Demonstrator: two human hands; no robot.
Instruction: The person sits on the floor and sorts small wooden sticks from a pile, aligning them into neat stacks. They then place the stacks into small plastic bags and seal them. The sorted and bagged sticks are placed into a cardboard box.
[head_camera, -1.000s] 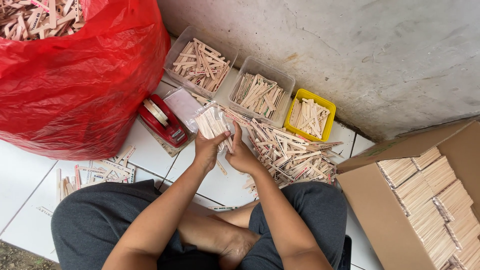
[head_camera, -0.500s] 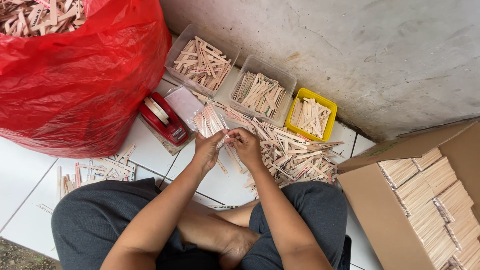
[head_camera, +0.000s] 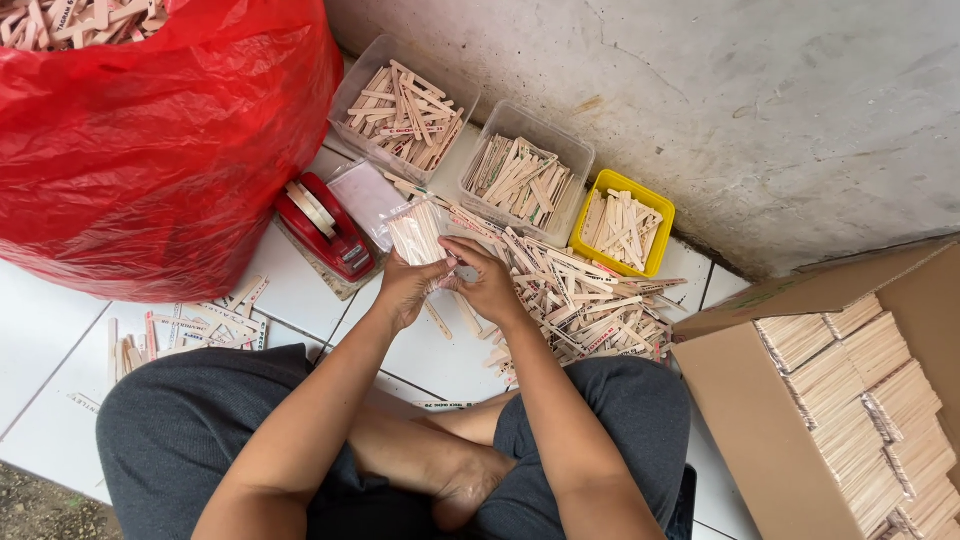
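While a bulging red plastic bag (head_camera: 150, 150) of wooden sticks fills the left side, a red tape dispenser (head_camera: 322, 226) sits just beside it on the white tiles. Next, the left hand (head_camera: 405, 288) grips a clear-wrapped bundle of sticks (head_camera: 416, 232), and the right hand (head_camera: 488, 282) pinches its lower end. Farther right lie a loose stick pile (head_camera: 585, 300), a yellow tray (head_camera: 622, 222) and a cardboard box (head_camera: 850, 390) packed with bundles.

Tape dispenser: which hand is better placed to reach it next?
Probably the left hand: the red tape dispenser sits on its side, close by. The right hand would have to cross over the bundle of sticks.
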